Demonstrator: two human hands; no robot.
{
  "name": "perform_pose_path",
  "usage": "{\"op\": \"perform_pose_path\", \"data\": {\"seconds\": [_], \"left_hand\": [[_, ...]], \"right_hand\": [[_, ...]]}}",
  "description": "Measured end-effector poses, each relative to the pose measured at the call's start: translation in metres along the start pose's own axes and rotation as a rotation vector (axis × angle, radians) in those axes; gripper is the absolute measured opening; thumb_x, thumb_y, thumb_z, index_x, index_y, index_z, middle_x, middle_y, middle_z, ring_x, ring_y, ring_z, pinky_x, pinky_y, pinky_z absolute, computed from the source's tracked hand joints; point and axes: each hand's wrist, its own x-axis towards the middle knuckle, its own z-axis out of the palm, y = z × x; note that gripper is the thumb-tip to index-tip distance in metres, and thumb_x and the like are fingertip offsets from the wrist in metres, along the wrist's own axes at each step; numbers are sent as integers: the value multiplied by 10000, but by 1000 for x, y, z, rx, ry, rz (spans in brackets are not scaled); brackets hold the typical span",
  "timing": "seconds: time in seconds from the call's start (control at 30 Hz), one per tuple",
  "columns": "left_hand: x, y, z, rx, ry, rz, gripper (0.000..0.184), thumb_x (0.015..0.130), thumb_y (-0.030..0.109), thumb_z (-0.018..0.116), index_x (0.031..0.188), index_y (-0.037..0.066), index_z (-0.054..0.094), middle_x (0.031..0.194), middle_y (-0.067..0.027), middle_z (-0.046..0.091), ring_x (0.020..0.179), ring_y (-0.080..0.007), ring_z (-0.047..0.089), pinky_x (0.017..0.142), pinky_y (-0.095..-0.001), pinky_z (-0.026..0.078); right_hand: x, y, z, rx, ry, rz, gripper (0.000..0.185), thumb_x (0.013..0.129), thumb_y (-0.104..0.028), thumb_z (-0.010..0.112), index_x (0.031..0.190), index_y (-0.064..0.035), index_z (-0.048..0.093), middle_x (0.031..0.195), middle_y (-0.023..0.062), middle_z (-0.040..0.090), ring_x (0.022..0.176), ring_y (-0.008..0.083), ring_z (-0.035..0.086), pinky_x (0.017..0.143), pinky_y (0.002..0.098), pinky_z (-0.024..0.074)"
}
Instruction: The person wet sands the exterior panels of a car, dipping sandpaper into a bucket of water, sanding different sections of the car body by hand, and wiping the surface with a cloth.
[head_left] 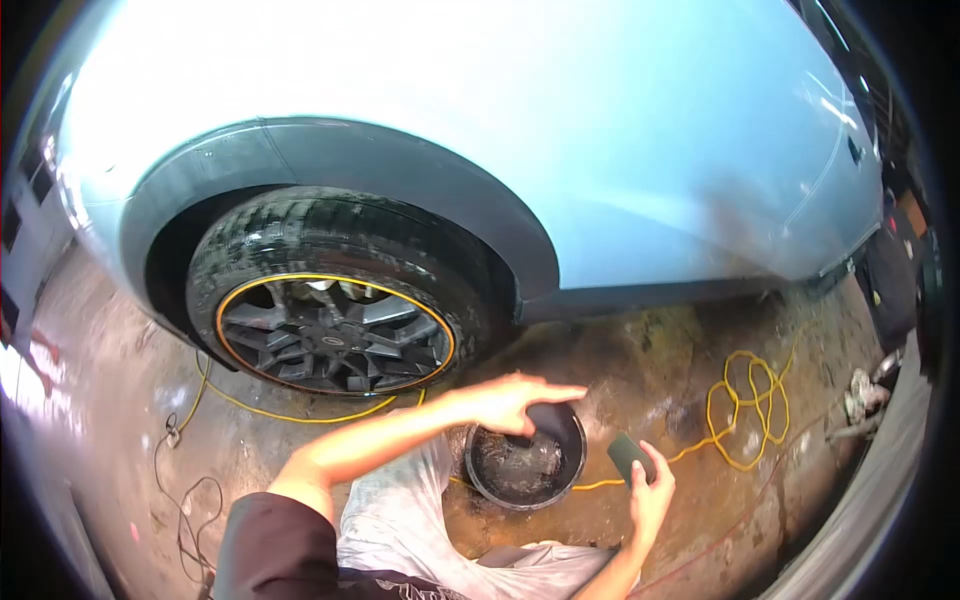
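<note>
My left hand is over the far rim of a black bucket, with fingers stretched out to the right and thumb pointing down. I see nothing held in it. The bucket stands on the wet floor between my legs and the car, with dark liquid and some pale foam inside. To the right of the bucket, my right hand grips a dark grey-green rectangular pad between thumb and fingers, tilted up. Ahead on the left is the car's wheel, its black rim edged in yellow-orange and its tyre wet.
The light blue car body fills the upper view, with a dark wheel arch. A yellow hose or cord lies coiled at right and runs past the bucket. A thin dark cable lies at left. Dark items stand at far right.
</note>
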Motion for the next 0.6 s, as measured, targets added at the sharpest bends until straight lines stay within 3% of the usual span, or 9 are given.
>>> {"op": "perform_pose_path", "data": {"seconds": [0.03,0.07,0.13,0.23,0.3,0.33,0.43,0.5,0.6], "left_hand": [[-6,34,-41,73,78,-25,924,684,8,715,1537,216,428,1361,-146,607,1137,-349,596,1046,-438,477],[-11,59,-75,126,261,97,805,656,27,705,1434,172,563,1317,-113,637,1148,-322,591,1047,-430,477],[-25,115,-138,441,598,143,534,601,52,682,1131,106,714,1196,-88,681,1141,-308,588,1043,-429,474],[-47,185,-204,933,1012,59,374,604,34,784,966,89,708,1119,-130,681,1127,-348,636,985,-444,500],[-64,193,-241,1252,1248,5,371,655,41,836,996,74,694,1264,-111,622,1086,-314,668,916,-415,546],[-73,193,-255,1288,1302,-74,366,680,63,847,1012,77,693,1311,-94,586,1043,-303,685,871,-394,564],[-85,167,-270,1512,1444,-117,308,659,132,838,911,95,664,1102,-74,656,990,-346,657,807,-429,557],[-70,141,-249,1672,1365,-57,308,648,179,832,873,112,633,1055,-63,653,927,-334,646,755,-433,541],[-6,111,-202,1689,1114,4,366,512,207,807,809,149,600,1001,-30,652,854,-275,628,709,-404,515]], "right_hand": [[15,19,5,-14,-34,-11,354,860,-14,630,1209,2,682,1155,161,690,1082,257,650,966,371,484],[30,32,9,-119,-50,-39,361,854,-26,657,1213,-40,694,1138,179,713,1058,282,677,949,375,501],[59,59,18,-197,-112,-28,366,846,-35,675,1211,-61,699,1118,191,719,1041,301,686,934,378,510],[100,97,39,-305,-178,-45,374,826,-59,721,1197,-104,714,1079,221,722,1018,352,696,903,393,526],[125,117,56,-162,-291,-20,364,831,-41,703,1193,-80,708,1135,209,715,1062,333,684,943,383,511],[129,109,61,-200,-325,-32,367,833,-47,707,1197,-86,707,1141,217,712,1075,342,683,945,384,512],[144,125,79,-224,-429,-32,367,834,-53,710,1199,-92,708,1137,221,712,1082,341,685,944,380,515],[151,137,88,-197,-477,-19,365,827,-65,719,1191,-92,713,1129,220,716,1068,335,691,939,380,517],[156,142,92,-179,-528,-95,371,813,-70,725,1183,-97,720,1125,219,716,1073,342,691,940,385,518]]}}
